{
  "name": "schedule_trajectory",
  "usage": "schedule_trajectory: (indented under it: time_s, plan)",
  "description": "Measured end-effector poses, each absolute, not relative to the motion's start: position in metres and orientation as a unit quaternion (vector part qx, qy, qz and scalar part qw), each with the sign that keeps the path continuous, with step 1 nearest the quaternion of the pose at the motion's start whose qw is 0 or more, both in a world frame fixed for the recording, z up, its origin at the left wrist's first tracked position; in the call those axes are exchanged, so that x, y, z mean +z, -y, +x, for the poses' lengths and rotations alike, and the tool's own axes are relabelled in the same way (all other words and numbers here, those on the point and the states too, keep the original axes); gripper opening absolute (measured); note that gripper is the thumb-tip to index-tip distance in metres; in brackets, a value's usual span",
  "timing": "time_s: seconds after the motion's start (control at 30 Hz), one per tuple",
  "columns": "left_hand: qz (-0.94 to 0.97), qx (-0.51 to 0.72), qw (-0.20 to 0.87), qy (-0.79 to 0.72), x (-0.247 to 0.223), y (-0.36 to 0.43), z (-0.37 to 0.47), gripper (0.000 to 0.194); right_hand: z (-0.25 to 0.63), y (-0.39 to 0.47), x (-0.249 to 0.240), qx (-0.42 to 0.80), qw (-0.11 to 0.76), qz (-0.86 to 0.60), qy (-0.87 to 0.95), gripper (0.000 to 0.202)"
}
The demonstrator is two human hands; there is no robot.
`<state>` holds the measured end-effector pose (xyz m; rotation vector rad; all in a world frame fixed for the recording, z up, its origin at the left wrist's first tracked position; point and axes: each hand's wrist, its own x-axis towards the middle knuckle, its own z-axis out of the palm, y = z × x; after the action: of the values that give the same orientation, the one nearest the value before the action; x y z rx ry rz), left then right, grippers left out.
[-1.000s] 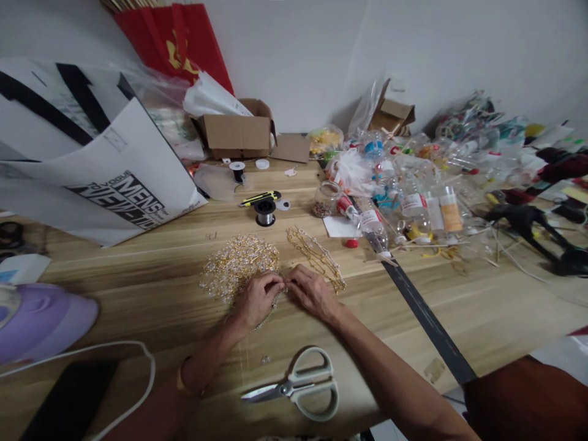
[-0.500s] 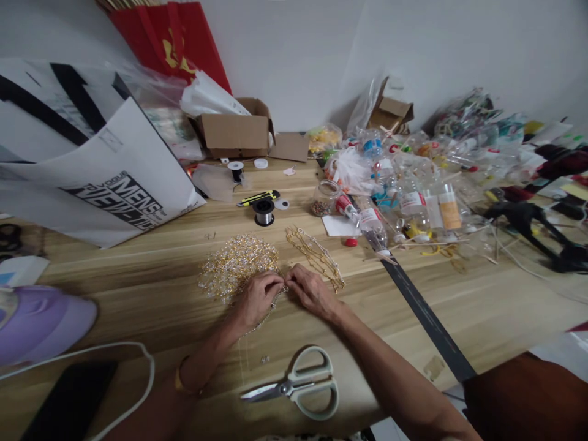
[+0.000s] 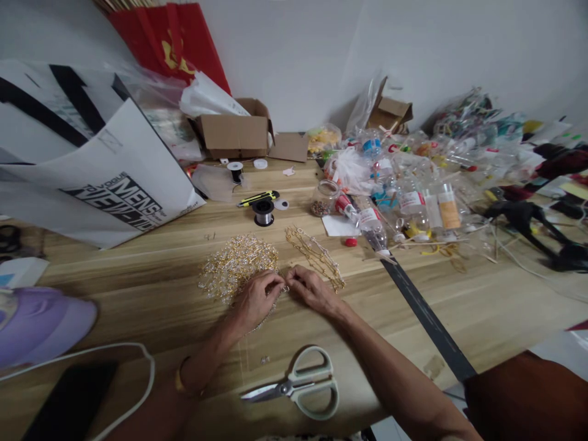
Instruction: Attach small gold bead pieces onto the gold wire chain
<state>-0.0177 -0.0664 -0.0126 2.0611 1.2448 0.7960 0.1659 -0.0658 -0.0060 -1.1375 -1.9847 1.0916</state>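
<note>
My left hand (image 3: 260, 297) is closed in a pinch on a thin beaded chain (image 3: 265, 318), which trails below the palm toward the wrist. My right hand (image 3: 315, 291) is also closed, its fingertips pinched close beside the left ones; whatever lies between them is too small to make out. Just left of my left hand spreads a heap of gold and clear beaded pieces (image 3: 236, 263). Beyond my right hand lie several beaded chains (image 3: 316, 254) in gold and silver. Scissors (image 3: 289, 387) with pale handles rest partly open nearer to me, by a few small clear beads (image 3: 265, 360).
Behind the heap stand a wire spool (image 3: 263, 213), a yellow cutter knife (image 3: 258, 198) and a cardboard box (image 3: 236, 135). A bead jar (image 3: 324, 199) and plastic bottles (image 3: 372, 226) crowd the right. A white bag (image 3: 124, 177), purple object (image 3: 50, 324) and dark phone (image 3: 71, 401) occupy the left.
My fingertips have drawn very slightly apart, with the right hand's fingers shifted a little. The chain under my left hand hangs slightly differently. Everything else stays in place.
</note>
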Motion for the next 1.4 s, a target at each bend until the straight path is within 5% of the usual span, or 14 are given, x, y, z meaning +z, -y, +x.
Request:
schedule_trajectory:
  time_s: [0.77,1.4]
  plan:
    - [0.738,0.302,0.365,-0.481,-0.004,0.066,-0.017,0.019,0.165,0.063,-0.013,0.450,0.310,-0.423,0.723,0.020]
    - [0.778,0.307,0.293,-0.464,-0.014,0.064,-0.017,0.014,0.169,0.062,-0.013,0.435,0.288,-0.410,0.748,0.021]
